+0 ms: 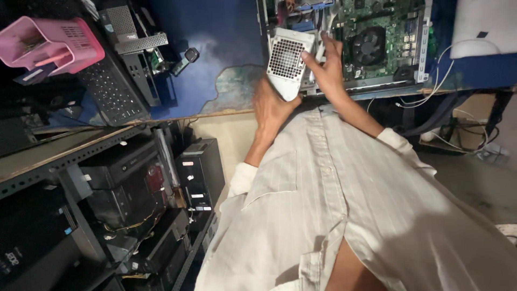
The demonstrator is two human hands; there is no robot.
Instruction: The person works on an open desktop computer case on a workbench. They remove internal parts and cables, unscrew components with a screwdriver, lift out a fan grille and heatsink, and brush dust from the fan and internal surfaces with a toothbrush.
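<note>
Both my hands hold a grey metal power supply box (286, 60) with a perforated grille, lifted at the near edge of an open computer case (423, 54). My left hand (271, 105) grips its lower end from beneath. My right hand (326, 67) clasps its right side, the thumb laid across the grille. Inside the case I see a green motherboard (401, 32) with a round black cooling fan (368, 46). My pale striped shirt fills the lower middle of the view.
A blue worn tabletop (215, 64) carries a black keyboard (110, 89), a pink plastic basket (51, 43), a black panel and a small dark part. Shelves (64, 156) at left hold several black computer towers. White cables (436, 91) hang at right.
</note>
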